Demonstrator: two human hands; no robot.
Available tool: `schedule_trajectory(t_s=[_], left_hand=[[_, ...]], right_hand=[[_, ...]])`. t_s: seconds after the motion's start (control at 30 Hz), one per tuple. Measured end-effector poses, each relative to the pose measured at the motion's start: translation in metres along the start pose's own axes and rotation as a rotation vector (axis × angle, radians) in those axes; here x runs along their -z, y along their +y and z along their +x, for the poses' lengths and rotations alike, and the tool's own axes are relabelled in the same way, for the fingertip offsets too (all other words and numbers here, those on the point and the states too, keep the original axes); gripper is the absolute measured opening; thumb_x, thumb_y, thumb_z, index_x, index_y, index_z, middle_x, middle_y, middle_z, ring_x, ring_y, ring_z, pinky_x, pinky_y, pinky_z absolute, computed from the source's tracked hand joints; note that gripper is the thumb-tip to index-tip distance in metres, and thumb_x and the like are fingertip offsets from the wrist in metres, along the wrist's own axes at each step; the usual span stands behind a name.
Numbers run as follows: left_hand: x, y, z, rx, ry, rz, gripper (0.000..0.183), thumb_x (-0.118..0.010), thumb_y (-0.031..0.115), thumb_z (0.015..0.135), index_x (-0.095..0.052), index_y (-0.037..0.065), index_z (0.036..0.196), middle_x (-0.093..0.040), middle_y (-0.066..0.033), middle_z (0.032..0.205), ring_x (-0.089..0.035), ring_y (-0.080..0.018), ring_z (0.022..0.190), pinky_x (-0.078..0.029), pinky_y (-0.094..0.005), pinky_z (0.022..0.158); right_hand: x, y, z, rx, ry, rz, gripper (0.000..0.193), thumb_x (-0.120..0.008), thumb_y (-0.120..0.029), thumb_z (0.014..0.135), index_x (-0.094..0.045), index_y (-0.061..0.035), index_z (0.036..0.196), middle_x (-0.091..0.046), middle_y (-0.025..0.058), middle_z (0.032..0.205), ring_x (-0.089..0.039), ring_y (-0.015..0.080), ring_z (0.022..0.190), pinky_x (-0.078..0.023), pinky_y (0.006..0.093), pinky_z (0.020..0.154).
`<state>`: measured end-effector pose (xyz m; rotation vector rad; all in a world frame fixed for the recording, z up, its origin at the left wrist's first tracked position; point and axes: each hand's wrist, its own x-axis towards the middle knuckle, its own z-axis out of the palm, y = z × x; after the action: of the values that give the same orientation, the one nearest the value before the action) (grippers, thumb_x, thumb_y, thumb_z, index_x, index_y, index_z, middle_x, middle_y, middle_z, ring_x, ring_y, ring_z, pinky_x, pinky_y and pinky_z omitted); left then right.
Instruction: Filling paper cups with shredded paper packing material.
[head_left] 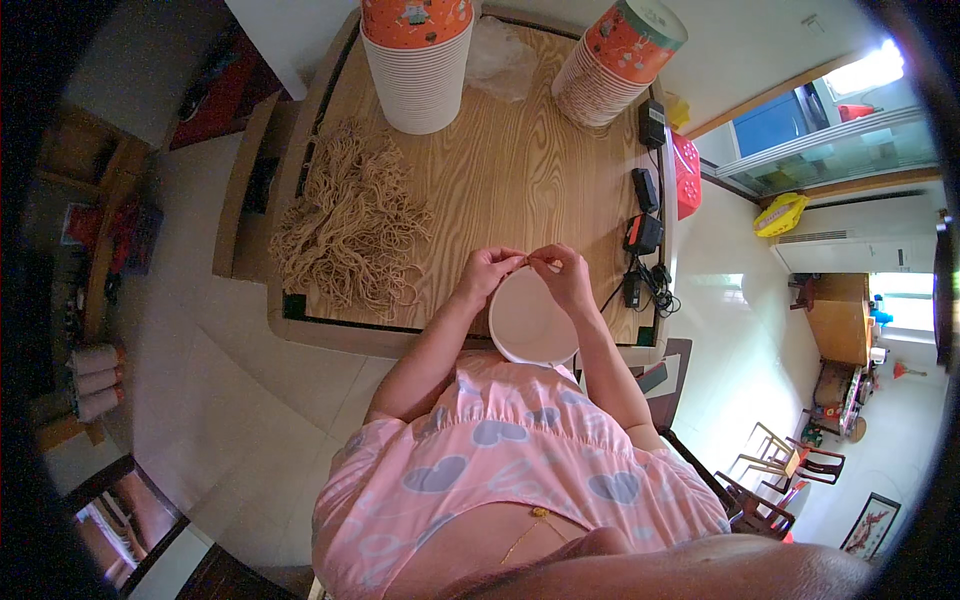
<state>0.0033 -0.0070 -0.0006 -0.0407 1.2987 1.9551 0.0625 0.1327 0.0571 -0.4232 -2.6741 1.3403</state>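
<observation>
White tub (535,320), its round mouth open toward the camera, sits at the middle of the near edge of the table (515,170), overlapping that edge; whether tabletop or lap bears it, I cannot tell. The wood-grain table has a dark line inside its pale rim. Its largest open room runs from just beyond the tub up the middle to a crumpled clear plastic bag (500,62) at the far edge. Left of the bag stands a tall nested stack of white tubs (420,85), orange-printed at the top; right of it leans a second orange-printed stack (612,70), by the far right corner. A loose heap of tan string (350,225) fills much of the left side, reaching almost to the near edge. Black adapters and cables (643,235) line the right edge, leaving a bare strip between them and the right forearm.

Left hand (490,272) and right hand (567,277) meet at the tub's far rim, with the tub between the wrists and nearer the body. Each has thumb and forefinger closed in a pinch, the tips nearly touching across a small tan piece (528,261), too small to identify.
</observation>
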Motion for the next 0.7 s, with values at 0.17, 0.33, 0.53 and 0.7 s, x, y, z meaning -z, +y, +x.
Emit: schedule_trajectory(t_s=[0.17,0.33,0.53,0.7], left_hand=[[-0.0004,0.0016,-0.0023,-0.013,-0.014,0.015,0.012,-0.059,0.007,0.079,-0.063,0.001,0.089,-0.063,-0.0046,0.081,-0.059,-0.0111,0.071,-0.048,-0.0233,0.065],[0.0,0.0026,-0.0029,0.005,-0.013,0.035,0.013,-0.059,0.008,0.079,-0.063,0.002,0.09,-0.063,-0.0045,0.083,-0.059,-0.0114,0.072,-0.048,-0.0244,0.066],[-0.0025,0.0032,-0.0034,-0.026,0.002,0.067,0.012,-0.061,0.008,0.078,-0.064,0.002,0.088,-0.064,-0.0048,0.082,-0.059,-0.011,0.072,-0.048,-0.0239,0.066],[-0.0025,0.0018,-0.0015,-0.02,0.006,0.1,0.013,-0.061,0.007,0.078,-0.064,0.001,0.089,-0.064,-0.0056,0.083,-0.059,-0.0115,0.071,-0.048,-0.0246,0.065]], right_hand=[[0.0013,-0.0035,0.0,-0.026,-0.008,0.031,0.01,-0.064,-0.011,0.072,-0.064,-0.0028,0.078,-0.059,0.0116,0.074,-0.056,0.0226,0.069,-0.045,0.0318,0.064],[0.0018,-0.0038,0.0006,-0.026,-0.014,0.035,0.01,-0.063,-0.011,0.073,-0.064,-0.0025,0.078,-0.06,0.0118,0.074,-0.056,0.0228,0.068,-0.045,0.0319,0.063],[0.0037,-0.0028,0.0012,-0.04,-0.03,0.059,0.012,-0.062,-0.012,0.074,-0.065,-0.0024,0.081,-0.061,0.013,0.075,-0.058,0.0216,0.067,-0.046,0.0318,0.062],[0.0033,0.0015,0.004,-0.085,-0.076,0.053,0.014,-0.064,-0.015,0.074,-0.065,-0.0019,0.081,-0.063,0.0118,0.073,-0.059,0.0168,0.066,-0.046,0.0306,0.06]])
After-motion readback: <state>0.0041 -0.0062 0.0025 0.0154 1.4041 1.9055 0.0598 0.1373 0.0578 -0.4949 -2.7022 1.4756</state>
